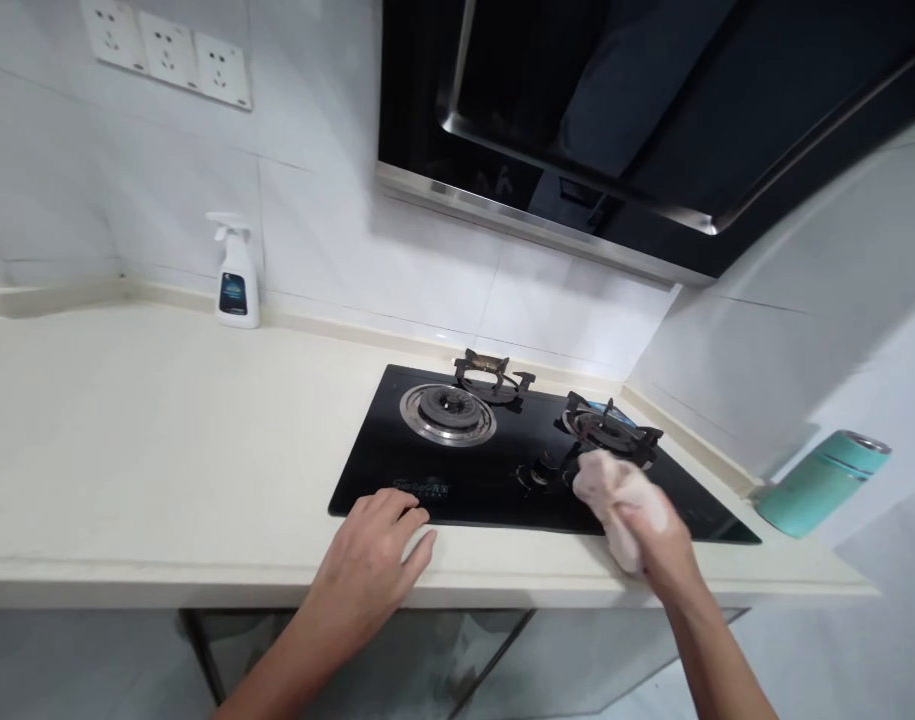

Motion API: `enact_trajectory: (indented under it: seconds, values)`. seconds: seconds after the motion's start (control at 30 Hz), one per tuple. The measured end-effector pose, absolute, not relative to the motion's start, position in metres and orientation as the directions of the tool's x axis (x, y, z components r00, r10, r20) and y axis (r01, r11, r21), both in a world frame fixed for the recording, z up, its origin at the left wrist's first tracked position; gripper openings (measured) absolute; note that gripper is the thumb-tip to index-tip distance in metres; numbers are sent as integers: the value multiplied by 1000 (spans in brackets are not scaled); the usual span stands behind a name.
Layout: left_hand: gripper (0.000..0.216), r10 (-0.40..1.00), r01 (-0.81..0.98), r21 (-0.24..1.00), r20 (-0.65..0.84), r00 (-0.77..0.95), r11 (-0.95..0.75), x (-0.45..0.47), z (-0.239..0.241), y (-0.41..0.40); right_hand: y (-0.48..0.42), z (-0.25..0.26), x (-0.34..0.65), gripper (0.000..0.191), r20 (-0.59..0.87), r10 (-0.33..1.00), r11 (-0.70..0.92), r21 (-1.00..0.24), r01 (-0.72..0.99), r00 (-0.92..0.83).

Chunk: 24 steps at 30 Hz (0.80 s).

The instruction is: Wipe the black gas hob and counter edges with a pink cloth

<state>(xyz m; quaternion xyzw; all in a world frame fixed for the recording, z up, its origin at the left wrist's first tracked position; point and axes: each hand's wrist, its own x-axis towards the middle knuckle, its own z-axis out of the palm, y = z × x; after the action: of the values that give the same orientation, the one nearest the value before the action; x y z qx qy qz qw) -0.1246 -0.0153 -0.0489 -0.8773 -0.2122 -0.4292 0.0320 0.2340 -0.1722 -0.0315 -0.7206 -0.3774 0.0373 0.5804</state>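
My right hand point(663, 535) is shut on a crumpled pale pink cloth point(622, 505), pressing it onto the front right of a black glass gas hob point(386, 460). The cloth lies just in front of the right burner point(607, 425) and its cast-iron pan support. My left hand point(367, 565) rests open at the hob's front edge, fingertips on the glass and holding nothing. A stainless left burner point(448, 413) sits bare, and its pan support point(491, 380) stands behind it, near the wall. Dark knobs point(543, 470) sit between my hands, partly hidden by the cloth.
A cream stone countertop point(149, 430) surrounds the hob. A white spray bottle point(236, 280) stands against the tiled wall, and a teal flask point(821, 485) lies at the right. A black range hood point(547, 120) hangs overhead, with wall sockets point(168, 55) at upper left.
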Motion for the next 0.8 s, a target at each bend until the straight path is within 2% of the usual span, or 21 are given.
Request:
enact_trajectory:
  seconds: [0.03,0.1,0.17,0.3,0.4,0.67,0.8]
  values:
    - [17,347,399,128,765,543,-908,-124,-48,-16,-167,-27,240,71,383,524,55,-906,419,760]
    - [16,350,399,129,758,551,-908,-125,-48,-16,-148,-13,247,85,392,486,217,-920,327,781]
    - [16,356,400,133,751,557,-907,-125,-48,-16,-120,2,248,87,381,519,148,-922,359,765]
    - [15,371,397,155,746,553,-904,-126,-50,-15,-64,13,242,71,274,601,-225,-844,488,751]
    - [15,363,388,155,754,548,-908,-127,-51,-15,-43,5,240,61,236,627,-293,-812,505,743]
    - [16,380,386,175,738,558,-906,-127,-52,-16,-106,-25,235,72,220,672,-265,-820,507,707]
    - [17,397,396,180,710,582,-901,-126,-52,-17,-148,-42,222,76,177,659,-75,-951,298,731]
